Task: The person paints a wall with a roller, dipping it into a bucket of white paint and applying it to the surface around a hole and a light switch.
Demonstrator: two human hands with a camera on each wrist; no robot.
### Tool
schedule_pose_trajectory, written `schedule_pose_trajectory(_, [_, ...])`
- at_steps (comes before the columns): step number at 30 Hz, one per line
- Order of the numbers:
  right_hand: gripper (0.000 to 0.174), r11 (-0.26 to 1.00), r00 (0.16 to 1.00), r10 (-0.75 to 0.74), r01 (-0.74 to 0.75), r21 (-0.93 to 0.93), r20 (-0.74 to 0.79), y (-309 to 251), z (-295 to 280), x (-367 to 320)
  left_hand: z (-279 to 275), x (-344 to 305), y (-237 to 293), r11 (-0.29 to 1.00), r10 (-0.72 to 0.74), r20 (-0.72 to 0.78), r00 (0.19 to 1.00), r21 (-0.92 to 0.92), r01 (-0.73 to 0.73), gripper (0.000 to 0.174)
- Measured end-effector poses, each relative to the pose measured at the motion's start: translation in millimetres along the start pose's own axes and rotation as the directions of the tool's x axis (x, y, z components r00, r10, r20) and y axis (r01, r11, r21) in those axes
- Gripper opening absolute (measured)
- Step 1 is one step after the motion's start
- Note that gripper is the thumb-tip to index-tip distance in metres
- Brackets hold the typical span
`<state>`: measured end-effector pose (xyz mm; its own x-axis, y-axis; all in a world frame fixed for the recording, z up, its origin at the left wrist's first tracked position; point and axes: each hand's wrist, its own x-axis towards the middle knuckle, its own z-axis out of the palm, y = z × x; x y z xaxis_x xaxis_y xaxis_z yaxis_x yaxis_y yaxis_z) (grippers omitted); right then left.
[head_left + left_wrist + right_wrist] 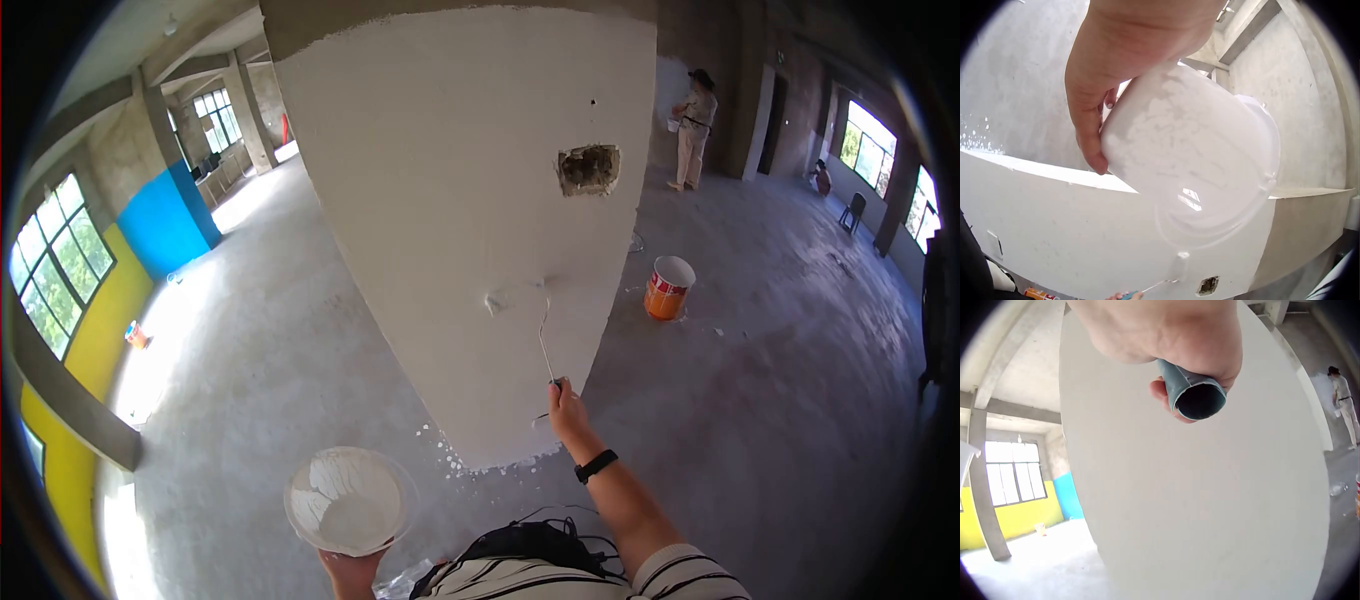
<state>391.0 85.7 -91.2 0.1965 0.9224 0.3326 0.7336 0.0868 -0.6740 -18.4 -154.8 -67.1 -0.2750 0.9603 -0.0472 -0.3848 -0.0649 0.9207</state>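
Right hand [568, 412] clamped round the handle of a paint roller [544, 335]; left hand [352, 570] clamped low on a white plastic bucket [318, 478]. Hands well apart. Bucket near left; roller reaches out from the near right to the front face of the white-coated column [440, 190]. Roller end looks to be at that face; contact not certain.

Possible trouble: one hand alone carries the bucket by its lower part, so a slip or tilt could spill paint on the floor [260, 400]; white splatter [455, 466] lies at the column foot. The roller could snag or load up at the rough rectangular recess [588, 171], up and right, if pushed over its edge. Uneven pressure might leave ridges.

Views: head shows the bucket's streaked inside; left wrist shows only its outer wall and the fingers on it, plus the roller from the far side. Right wrist shows the handle's hollow blue-green end [1175, 387], hidden in head, but no roller end. Head alone shows the orange-and-white pail [666, 303] whole, right of the column. Paint depth: can't tell.
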Motion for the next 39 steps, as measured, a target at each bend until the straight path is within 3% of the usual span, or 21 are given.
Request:
schedule_pose_trajectory(1, [0.041, 1.000, 1.000, 0.010, -0.010, -0.003, 0.003, 6, 2, -12, 6, -3, 7, 1.000, -0.010, 0.002, 1.000, 0.004, 0.010, 0.067])
schedule_pose_trajectory(3, [0.041, 0.996, 0.997, 0.061, -0.058, -0.070, 0.047, 17, 3, -30, 20, -4, 22, 0.855, -0.277, 0.028, 0.960, -0.449, 0.260, 0.068])
schedule_pose_trajectory(7, [0.037, 0.990, 0.985, 0.138, -0.139, -0.002, 0.099, 26, -7, -42, 25, -2, 23, 0.832, -0.326, 0.028, 0.945, -0.466, 0.301, 0.070])
schedule_pose_trajectory(9, [0.034, 0.901, 0.954, 0.225, -0.281, 0.329, 0.199, 22, -20, -37, 25, -1, 22, 0.834, -0.330, 0.023, 0.944, -0.461, 0.303, 0.069])
schedule_pose_trajectory(13, [0.039, 0.907, 0.999, 0.008, 0.011, 0.420, -0.043, -19, -68, 3, 37, -4, 26, 0.880, -0.305, -0.043, 0.951, -0.395, 0.264, 0.068])
schedule_pose_trajectory(16, [0.040, 0.893, 0.979, -0.106, 0.171, 0.416, -0.175, -41, -96, 48, 48, -8, 32, 0.829, -0.321, -0.028, 0.947, -0.493, 0.266, 0.066])
schedule_pose_trajectory(19, [0.038, 0.887, 0.981, -0.104, 0.166, 0.430, -0.165, -57, -110, 78, 47, -9, 28, 0.900, -0.234, -0.063, 0.970, -0.391, 0.192, 0.064])
schedule_pose_trajectory(21, [0.037, 0.896, 0.991, -0.071, 0.115, 0.429, -0.117, -55, -109, 87, 53, -9, 29, 0.992, -0.007, -0.048, 0.999, 0.126, 0.013, 0.065])
schedule_pose_trajectory(22, [0.035, 0.929, 0.996, -0.041, 0.065, 0.365, -0.074, -48, -103, 89, 56, -8, 31, 0.922, 0.091, 0.004, 0.996, 0.378, -0.086, 0.065])
schedule_pose_trajectory(24, [0.034, 0.955, 1.000, 0.002, 0.002, 0.298, -0.013, -28, -84, 80, 59, -11, 33, 0.578, 0.213, 0.175, 0.961, 0.771, -0.268, 0.065])
schedule_pose_trajectory(25, [0.033, 0.972, 1.000, 0.006, -0.003, 0.236, -0.014, -13, -72, 73, 60, -10, 31, 0.577, 0.199, 0.164, 0.966, 0.777, -0.250, 0.065])
schedule_pose_trajectory(26, [0.033, 0.985, 1.000, 0.007, -0.004, 0.173, -0.018, 2, -60, 62, 60, -9, 30, 0.956, 0.031, -0.077, 0.997, 0.294, -0.007, 0.066])
schedule_pose_trajectory(27, [0.035, 0.996, 0.999, 0.042, -0.042, 0.083, -0.003, 20, -46, 40, 59, -9, 29, 0.925, -0.240, -0.179, 0.954, -0.341, 0.168, 0.067])
schedule_pose_trajectory(28, [0.037, 0.997, 0.997, 0.077, -0.077, -0.012, 0.016, 40, -32, 13, 55, -12, 27, 0.922, -0.254, -0.193, 0.948, -0.344, 0.177, 0.067])
schedule_pose_trajectory(30, [0.043, 0.982, 0.979, 0.185, -0.182, -0.040, 0.089, 72, -7, -16, 48, -10, 29, 0.844, -0.346, -0.098, 0.933, -0.467, 0.264, 0.068])
schedule_pose_trajectory(32, [0.046, 0.973, 0.963, 0.229, -0.220, -0.074, 0.145, 96, 9, -40, 49, -11, 30, 0.839, -0.354, -0.097, 0.930, -0.473, 0.270, 0.068])
schedule_pose_trajectory(39, [0.049, 0.938, 0.913, 0.345, -0.339, -0.064, 0.220, 96, 17, -57, 50, -11, 31, 0.847, -0.347, -0.105, 0.932, -0.462, 0.263, 0.068])
